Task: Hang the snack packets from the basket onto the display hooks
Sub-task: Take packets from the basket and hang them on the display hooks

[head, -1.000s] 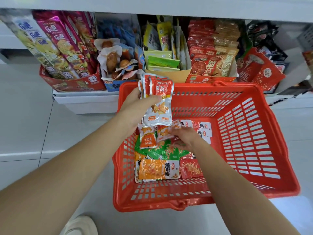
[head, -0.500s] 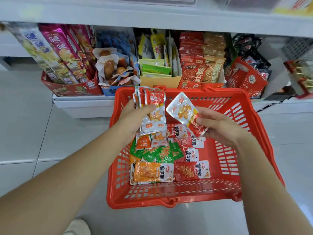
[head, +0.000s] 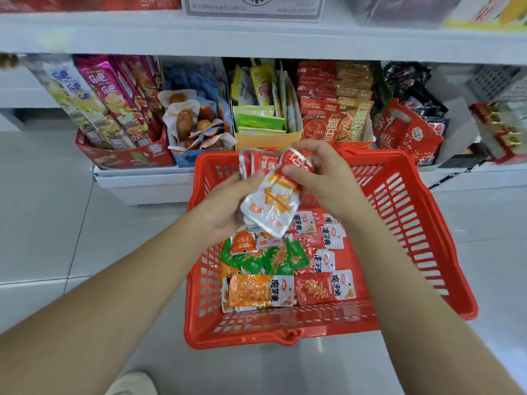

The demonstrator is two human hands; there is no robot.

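Shop floor: white low shelf (head: 148,183) behind, red slatted plastic basket (head: 413,223) holding loose orange, green and red packets (head: 261,292). Fingers of left hand (head: 225,203) wrap silver-red snack packet stack (head: 271,209) above the basket; right hand (head: 325,178) pinches its top. Gathering step. Next, likely: hooks, none visible; line up hang holes.

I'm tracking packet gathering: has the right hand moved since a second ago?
Yes. The right hand rose from the packets on the basket floor toward its far rim, bringing a packet onto the left hand's stack.

Red slotted basket (head: 413,223); orange packet (head: 251,290), green packet (head: 273,259), red packet (head: 313,289); silvery-white packet (head: 271,206) with orange print
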